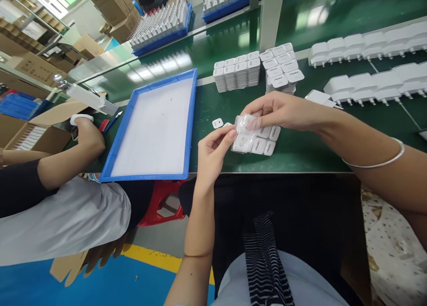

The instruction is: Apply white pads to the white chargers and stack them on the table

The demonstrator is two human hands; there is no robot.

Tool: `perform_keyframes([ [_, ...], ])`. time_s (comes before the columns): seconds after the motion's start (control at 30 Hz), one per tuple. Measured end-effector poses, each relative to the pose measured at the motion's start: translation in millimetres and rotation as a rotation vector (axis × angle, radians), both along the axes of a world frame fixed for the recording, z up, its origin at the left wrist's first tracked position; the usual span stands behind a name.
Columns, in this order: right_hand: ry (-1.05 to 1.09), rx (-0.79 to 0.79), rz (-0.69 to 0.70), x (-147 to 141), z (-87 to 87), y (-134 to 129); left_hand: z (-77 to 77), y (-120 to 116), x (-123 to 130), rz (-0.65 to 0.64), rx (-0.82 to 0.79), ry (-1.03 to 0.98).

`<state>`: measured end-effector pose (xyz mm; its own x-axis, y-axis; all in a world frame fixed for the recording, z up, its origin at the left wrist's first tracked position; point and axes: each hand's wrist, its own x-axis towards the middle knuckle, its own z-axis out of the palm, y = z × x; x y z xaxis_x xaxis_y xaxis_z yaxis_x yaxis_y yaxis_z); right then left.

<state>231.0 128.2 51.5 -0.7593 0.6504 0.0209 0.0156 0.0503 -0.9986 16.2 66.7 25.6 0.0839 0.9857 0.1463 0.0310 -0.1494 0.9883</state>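
Note:
Between my two hands is a clear plastic bag (244, 139), crinkled and shiny, with something pale inside that is hard to make out. My left hand (213, 152) pinches its left edge between thumb and fingers. At its upper right, my right hand (271, 111) has thumb and fingers closed on the plastic. Partly beneath the bag, white rounded cards with dark print (259, 146) lie on the green table (300, 152). A small white piece (217, 123) rests just left of my hands. Behind them stand neat stacks of white cards (236, 72) and a looser stack (282, 68).
Left of my hands lies a blue-rimmed tray (191, 119) with a white bottom. White plug adapters (373, 83) stand in two rows at the right. Another person's arm (70, 150) rests at the far left. Blue trays of white parts (163, 26) stand beyond the table.

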Motion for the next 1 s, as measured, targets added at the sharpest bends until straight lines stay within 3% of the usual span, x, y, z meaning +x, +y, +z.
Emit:
perform_keyframes([
  [0.13, 0.027, -0.026, 0.015, -3, 3.7, -4, -1.2, 0, -1, -0.047, -0.078, -0.087],
  [0.37, 0.046, 0.026, -0.009, -6, 1.6, -7, 6.4, -4, 2, -0.065, -0.06, -0.053],
  [0.57, 0.081, -0.029, 0.019, -6, 1.7, -6, 7.7, -8, 4, -0.004, 0.019, 0.048],
  [0.83, 0.117, -0.07, 0.062, -6, 2.1, -7, 4.8, -8, 3, 0.173, 0.11, 0.002],
  [1.0, 0.084, -0.059, -0.004, -4, 1.9, -7, 9.2, -15, -3, 0.096, 0.217, 0.196],
])
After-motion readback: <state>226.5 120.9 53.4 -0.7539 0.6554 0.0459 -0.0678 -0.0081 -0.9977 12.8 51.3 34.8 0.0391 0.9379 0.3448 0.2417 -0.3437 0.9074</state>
